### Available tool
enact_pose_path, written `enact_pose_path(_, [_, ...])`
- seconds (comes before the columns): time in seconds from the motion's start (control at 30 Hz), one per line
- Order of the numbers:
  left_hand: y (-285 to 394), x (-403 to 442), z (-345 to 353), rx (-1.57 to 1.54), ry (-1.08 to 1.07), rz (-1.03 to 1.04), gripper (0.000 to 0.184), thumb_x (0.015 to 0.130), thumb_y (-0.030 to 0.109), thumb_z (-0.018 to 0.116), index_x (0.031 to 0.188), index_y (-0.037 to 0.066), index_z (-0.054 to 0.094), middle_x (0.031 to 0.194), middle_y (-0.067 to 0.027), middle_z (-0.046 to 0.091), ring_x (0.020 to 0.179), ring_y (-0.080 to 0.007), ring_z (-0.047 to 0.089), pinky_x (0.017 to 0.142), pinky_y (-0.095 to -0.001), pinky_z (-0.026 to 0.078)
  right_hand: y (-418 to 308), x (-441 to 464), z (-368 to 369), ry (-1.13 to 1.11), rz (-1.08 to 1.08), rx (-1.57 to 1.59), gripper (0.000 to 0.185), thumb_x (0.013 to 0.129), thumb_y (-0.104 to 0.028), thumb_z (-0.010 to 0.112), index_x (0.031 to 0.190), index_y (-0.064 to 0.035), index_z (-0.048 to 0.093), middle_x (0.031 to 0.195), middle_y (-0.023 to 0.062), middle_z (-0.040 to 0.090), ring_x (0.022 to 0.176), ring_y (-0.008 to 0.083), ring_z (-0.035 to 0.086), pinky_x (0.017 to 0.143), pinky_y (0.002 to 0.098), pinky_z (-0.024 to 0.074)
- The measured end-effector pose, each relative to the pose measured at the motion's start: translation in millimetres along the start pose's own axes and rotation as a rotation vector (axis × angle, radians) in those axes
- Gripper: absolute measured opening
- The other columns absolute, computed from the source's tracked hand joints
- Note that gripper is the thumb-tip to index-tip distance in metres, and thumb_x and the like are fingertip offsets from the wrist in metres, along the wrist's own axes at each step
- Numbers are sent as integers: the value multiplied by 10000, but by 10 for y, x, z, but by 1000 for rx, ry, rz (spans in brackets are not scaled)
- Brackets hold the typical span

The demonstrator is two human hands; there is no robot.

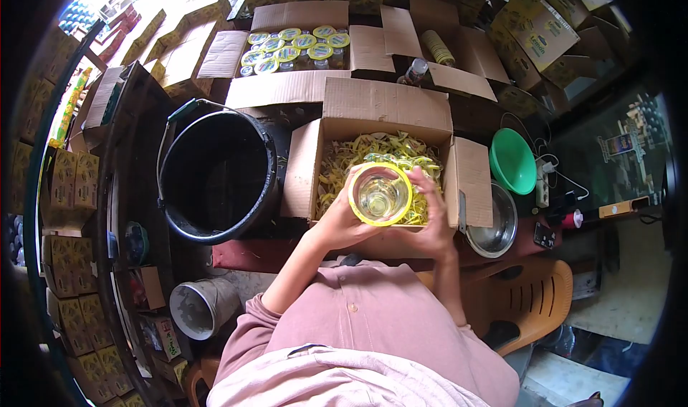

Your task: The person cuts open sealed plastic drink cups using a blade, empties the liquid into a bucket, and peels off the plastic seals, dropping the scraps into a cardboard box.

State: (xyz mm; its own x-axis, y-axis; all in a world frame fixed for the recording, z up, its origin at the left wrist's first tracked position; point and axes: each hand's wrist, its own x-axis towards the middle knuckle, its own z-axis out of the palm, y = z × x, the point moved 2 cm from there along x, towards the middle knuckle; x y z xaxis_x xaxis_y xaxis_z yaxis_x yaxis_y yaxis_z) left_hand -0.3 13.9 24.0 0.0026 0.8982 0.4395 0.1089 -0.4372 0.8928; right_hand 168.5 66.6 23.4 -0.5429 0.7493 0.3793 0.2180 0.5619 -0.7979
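Note:
My left hand is closed around the left side of a clear round cup with a yellow rim, whose circular face is turned toward me. On the cup's other side my right hand has its fingers spread and slightly smeared by motion. Whether it touches the cup I cannot tell. Both hands are above the near edge of an open cardboard box. Yellow-green strips or peels fill this box. Clear, shiny material with yellow edges lies among them, partly hidden behind the cup.
A black bucket stands left of the box. At right are a green bowl, a metal bowl and a power strip. Behind sit a box of lidded cups and another box with stacked cups, a bottle beside it.

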Motion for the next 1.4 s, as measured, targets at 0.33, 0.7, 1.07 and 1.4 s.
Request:
enact_pose_path(0.33, [63, -109, -395, -295, 7, -207, 247, 885, 141, 492, 1090, 12, 540, 1157, -91, 454, 1054, -141, 448, 866, -283, 382, -126, 132, 184, 45, -42, -154, 514, 599, -19, 698, 1092, -63, 560, 1048, 121, 587, 971, 276, 570, 844, 351, 460])
enact_pose_path(0.7, [215, -447, -893, 147, 373, -212, 118, 871, 23, 512, 796, -27, 587, 799, -43, 578, 748, -66, 505, 684, -193, 390, -240, 107, 237, 26, -86, -24, 485, 591, -19, 745, 1049, -42, 587, 975, 78, 606, 902, 193, 588, 790, 297, 459])
enact_pose_path(1.07, [518, -2010, -2202, 606, 1015, -312, 342, 920, 222, 492, 637, 61, 390, 604, 53, 346, 579, -27, 274, 509, -209, 227, -686, 558, 666, 220, -189, -186, 563, 572, -85, 775, 1101, -116, 586, 921, 91, 552, 836, 220, 567, 732, 335, 471])
enact_pose_path(1.4, [609, -2504, -2608, 890, 1110, -491, 462, 792, 229, 649, 1167, 64, 434, 1151, -85, 473, 1050, -215, 464, 817, -348, 375, -1037, 1043, 1821, -157, -700, -801, 206, 716, -86, 550, 909, -124, 611, 925, 32, 558, 926, 180, 525, 827, 345, 395])
